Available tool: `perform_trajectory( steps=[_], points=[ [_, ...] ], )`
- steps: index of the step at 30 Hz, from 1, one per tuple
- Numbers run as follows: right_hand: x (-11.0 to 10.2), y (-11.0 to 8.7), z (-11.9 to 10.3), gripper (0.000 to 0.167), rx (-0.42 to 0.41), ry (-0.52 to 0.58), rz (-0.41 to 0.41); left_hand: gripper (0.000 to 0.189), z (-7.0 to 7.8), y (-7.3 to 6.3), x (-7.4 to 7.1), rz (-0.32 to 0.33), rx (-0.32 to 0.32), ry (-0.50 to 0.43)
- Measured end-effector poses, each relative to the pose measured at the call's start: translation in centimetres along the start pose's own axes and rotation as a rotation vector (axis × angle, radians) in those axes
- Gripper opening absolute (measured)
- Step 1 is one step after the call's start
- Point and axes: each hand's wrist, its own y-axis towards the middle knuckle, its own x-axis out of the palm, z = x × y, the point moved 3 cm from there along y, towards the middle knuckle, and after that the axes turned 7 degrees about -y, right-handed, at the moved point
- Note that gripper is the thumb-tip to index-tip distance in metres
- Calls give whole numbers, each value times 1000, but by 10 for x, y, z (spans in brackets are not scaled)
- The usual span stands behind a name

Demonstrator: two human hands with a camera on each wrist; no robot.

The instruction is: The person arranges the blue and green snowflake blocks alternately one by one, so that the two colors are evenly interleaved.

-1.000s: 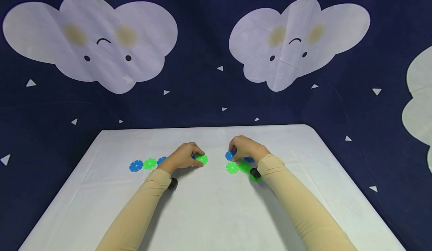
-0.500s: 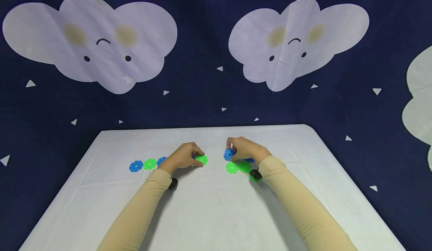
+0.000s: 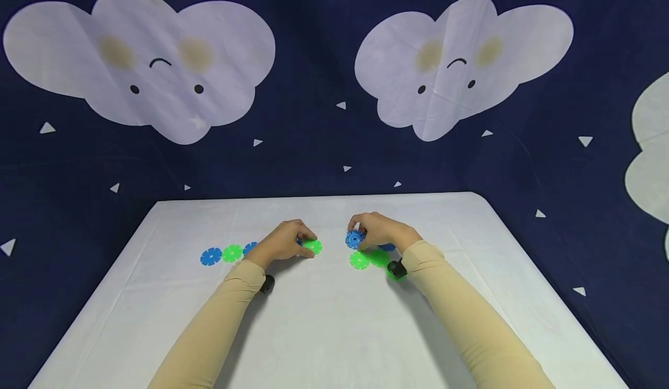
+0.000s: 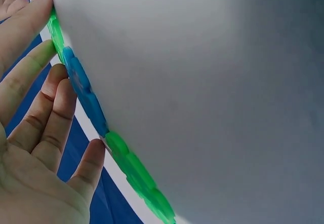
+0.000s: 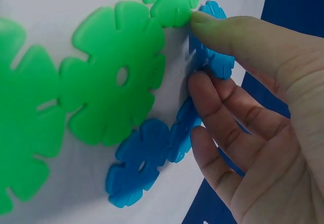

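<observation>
My left hand (image 3: pixel 282 241) holds a notched green snowflake disc (image 3: pixel 315 247) by its edges, thumb near and fingers far. It ends a row of blue and green discs; the palm hides part of that row. Between thumb and fingers, my right hand (image 3: pixel 384 229) pinches a blue snowflake disc (image 3: pixel 352 239), tilted up in the right wrist view. Another blue piece seems to overlap it there, but I cannot tell whether they are joined. Several green discs (image 5: pixel 119 74) lie right beside this hand. More blue discs (image 5: pixel 139 163) lie below its fingers.
At the left end of the row lie a blue disc (image 3: pixel 211 256) and a green disc (image 3: pixel 232 254). Everything rests on a white-covered table (image 3: pixel 324 319). A dark blue cloth with clouds (image 3: pixel 308 87) hangs behind its far edge.
The blue disc in my right hand has tilted up and shifted slightly left with the fingers. My left hand has stayed at the green disc.
</observation>
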Motion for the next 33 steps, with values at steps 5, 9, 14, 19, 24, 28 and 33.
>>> perform_trajectory(
  steps=[5, 9, 14, 19, 24, 28, 33],
  points=[
    [-2, 2, 0, 48, 2, -9, 0, 40, 0, -2, -3, -8, -7, 4],
    [-4, 2, 0, 47, 3, -32, 7, 40, 0, -2, -4, -10, -9, 16],
    [-3, 4, 0, 46, -6, -69, 10, 40, -2, -3, -5, -15, -16, 14],
    [-1, 6, 1, 49, -19, -73, 19, 40, -4, -4, -4, -14, -20, -1],
    [0, 8, 0, 48, -35, 11, 47, 40, -5, -4, -3, -8, -15, 9],
    [-1, 11, -6, 47, -84, 42, 72, 40, -4, -5, -3, -6, -6, 13],
    [2, 14, -12, 45, -82, 37, 71, 40, -2, -4, -3, -11, -13, 3]
  ],
)
